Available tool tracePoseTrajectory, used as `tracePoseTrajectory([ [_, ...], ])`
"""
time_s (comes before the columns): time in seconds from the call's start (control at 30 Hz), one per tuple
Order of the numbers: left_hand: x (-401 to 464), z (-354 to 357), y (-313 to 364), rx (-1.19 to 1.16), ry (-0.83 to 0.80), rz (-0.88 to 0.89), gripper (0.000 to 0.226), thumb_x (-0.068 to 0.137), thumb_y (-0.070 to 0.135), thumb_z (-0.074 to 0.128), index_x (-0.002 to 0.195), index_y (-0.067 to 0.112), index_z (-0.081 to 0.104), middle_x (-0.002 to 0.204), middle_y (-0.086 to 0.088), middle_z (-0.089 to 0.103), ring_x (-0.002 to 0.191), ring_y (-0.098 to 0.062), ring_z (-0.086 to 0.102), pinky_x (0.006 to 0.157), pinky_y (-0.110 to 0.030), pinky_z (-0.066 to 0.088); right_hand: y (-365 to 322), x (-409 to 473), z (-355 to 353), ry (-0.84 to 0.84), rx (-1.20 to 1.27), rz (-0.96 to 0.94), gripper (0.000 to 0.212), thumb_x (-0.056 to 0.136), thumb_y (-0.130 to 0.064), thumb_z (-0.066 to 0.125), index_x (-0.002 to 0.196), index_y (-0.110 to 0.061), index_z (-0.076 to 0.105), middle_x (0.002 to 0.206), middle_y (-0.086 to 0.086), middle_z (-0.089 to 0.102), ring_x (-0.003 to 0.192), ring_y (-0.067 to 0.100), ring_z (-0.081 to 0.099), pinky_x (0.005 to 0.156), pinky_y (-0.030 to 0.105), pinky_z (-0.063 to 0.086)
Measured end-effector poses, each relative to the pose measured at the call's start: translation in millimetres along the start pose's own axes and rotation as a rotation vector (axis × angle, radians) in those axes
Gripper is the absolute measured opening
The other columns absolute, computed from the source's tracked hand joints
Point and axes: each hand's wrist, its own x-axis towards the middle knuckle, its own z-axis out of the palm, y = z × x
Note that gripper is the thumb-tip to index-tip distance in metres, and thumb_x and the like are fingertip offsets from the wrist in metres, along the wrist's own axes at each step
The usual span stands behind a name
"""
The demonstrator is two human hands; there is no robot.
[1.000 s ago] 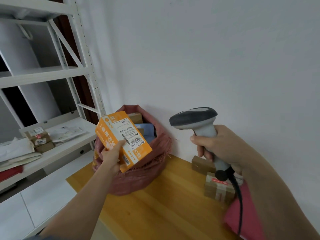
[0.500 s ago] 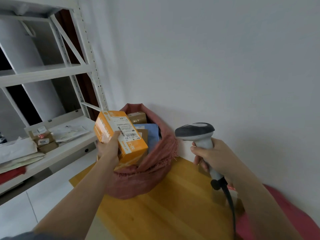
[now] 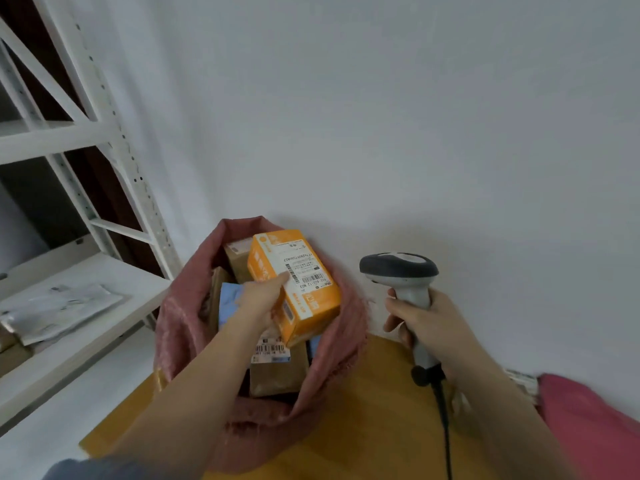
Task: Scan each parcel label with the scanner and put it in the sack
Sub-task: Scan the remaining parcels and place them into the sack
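Note:
An orange parcel box (image 3: 304,296) with a white label on top is inside the open mouth of the pink woven sack (image 3: 176,320). My left hand (image 3: 261,297) grips the box by its left side, thumb on the label. The box sits above several brown and blue parcels in the sack, one a brown box (image 3: 277,372) with a barcode label. To the right of the sack, my right hand (image 3: 429,327) grips the handle of the grey and white barcode scanner (image 3: 398,270). The scanner stands upright, its black cable hanging down.
The sack stands on a yellow wooden table (image 3: 374,403) against a white wall. A white metal shelf rack (image 3: 86,140) at the left holds flat plastic mailers (image 3: 59,310). A pink bag (image 3: 595,420) and a parcel edge lie at the right behind my forearm.
My left hand has carried the orange box from in front of the scanner into the sack's mouth. The scanner has dropped lower and moved right, away from the box.

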Motion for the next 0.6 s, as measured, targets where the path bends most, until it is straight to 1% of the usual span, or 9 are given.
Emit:
tracePoseTrajectory([
  [0.03, 6.8, 7.3, 1.0, 0.050, 0.012, 0.015, 0.070, 0.081, 0.033, 0.077, 0.134, 0.003, 0.042, 0.117, -0.012, 0.063, 0.099, -0.028, 0.065, 0.076, -0.041, 0.058, 1.6, 2.9, 2.5, 0.015, -0.008, 0.007, 0.008, 0.090, -0.017, 0.065, 0.096, -0.011, 0.063, 0.065, 0.006, 0.070, 0.043, 0.011, 0.051, 0.045, 0.022, 0.045],
  [0.07, 12.4, 14.1, 1.3, 0.111, 0.026, 0.032, 0.080, 0.078, 0.036, 0.078, 0.138, 0.004, 0.036, 0.128, -0.015, 0.057, 0.110, -0.032, 0.061, 0.088, -0.046, 0.055, 3.5, 5.0, 4.1, 0.029, -0.017, 0.017, 0.009, 0.090, -0.018, 0.065, 0.096, -0.011, 0.063, 0.066, 0.006, 0.070, 0.043, 0.011, 0.051, 0.045, 0.022, 0.045],
  [0.13, 19.9, 27.2, 0.7, 0.209, 0.035, 0.060, 0.092, 0.075, 0.042, 0.080, 0.142, 0.006, 0.028, 0.141, -0.017, 0.044, 0.125, -0.036, 0.050, 0.100, -0.052, 0.047, 6.2, 8.1, 4.7, 0.054, -0.032, 0.039, 0.011, 0.090, -0.019, 0.066, 0.097, -0.011, 0.063, 0.067, 0.006, 0.071, 0.044, 0.011, 0.051, 0.046, 0.022, 0.045],
  [0.23, 24.7, 47.6, -2.8, 0.246, -0.001, 0.042, 0.106, 0.069, 0.048, 0.083, 0.145, 0.007, 0.022, 0.147, -0.017, 0.032, 0.132, -0.038, 0.041, 0.103, -0.054, 0.043, 7.7, 12.3, -0.8, 0.078, -0.059, 0.050, 0.010, 0.091, -0.020, 0.064, 0.098, -0.013, 0.062, 0.066, 0.002, 0.072, 0.046, 0.012, 0.052, 0.049, 0.023, 0.046],
  [0.33, 19.4, 64.5, -7.5, 0.386, 0.041, 0.032, 0.117, 0.061, 0.061, 0.082, 0.146, 0.008, 0.022, 0.149, -0.018, 0.021, 0.138, -0.038, 0.028, 0.108, -0.054, 0.036, 11.2, 14.8, -10.9, 0.104, -0.086, 0.050, 0.009, 0.092, -0.020, 0.063, 0.098, -0.013, 0.062, 0.066, 0.000, 0.072, 0.046, 0.012, 0.053, 0.051, 0.023, 0.048],
  [0.4, 12.5, 71.2, -9.1, 0.473, 0.097, 0.062, 0.117, 0.060, 0.065, 0.080, 0.145, 0.008, 0.023, 0.148, -0.019, 0.020, 0.139, -0.038, 0.023, 0.112, -0.053, 0.028, 13.7, 14.5, -18.0, 0.114, -0.082, 0.052, 0.009, 0.091, -0.020, 0.063, 0.097, -0.012, 0.063, 0.067, 0.001, 0.072, 0.046, 0.012, 0.053, 0.051, 0.024, 0.048],
  [0.5, 4.3, 77.2, -8.5, 0.524, 0.132, 0.133, 0.115, 0.063, 0.063, 0.080, 0.144, 0.006, 0.021, 0.151, -0.020, 0.015, 0.141, -0.039, 0.015, 0.114, -0.052, 0.018, 16.9, 14.1, -28.9, 0.124, -0.066, 0.053, 0.008, 0.091, -0.021, 0.063, 0.097, -0.015, 0.062, 0.068, 0.001, 0.072, 0.046, 0.012, 0.053, 0.050, 0.023, 0.049],
  [0.53, 1.7, 78.9, -8.0, 0.537, 0.136, 0.147, 0.114, 0.064, 0.061, 0.080, 0.145, 0.006, 0.020, 0.151, -0.020, 0.013, 0.141, -0.039, 0.014, 0.114, -0.053, 0.017, 18.0, 14.4, -32.8, 0.129, -0.059, 0.052, 0.008, 0.092, -0.021, 0.062, 0.098, -0.016, 0.062, 0.068, 0.001, 0.073, 0.047, 0.012, 0.053, 0.050, 0.023, 0.049],
  [0.6, -6.5, 83.1, -6.1, 0.548, 0.159, 0.186, 0.106, 0.069, 0.055, 0.079, 0.144, 0.007, 0.021, 0.149, -0.018, 0.015, 0.139, -0.038, 0.017, 0.112, -0.053, 0.021, 19.7, 14.5, -41.4, 0.135, -0.042, 0.047, 0.008, 0.092, -0.021, 0.062, 0.099, -0.017, 0.062, 0.068, 0.001, 0.073, 0.047, 0.012, 0.053, 0.050, 0.021, 0.050],
])
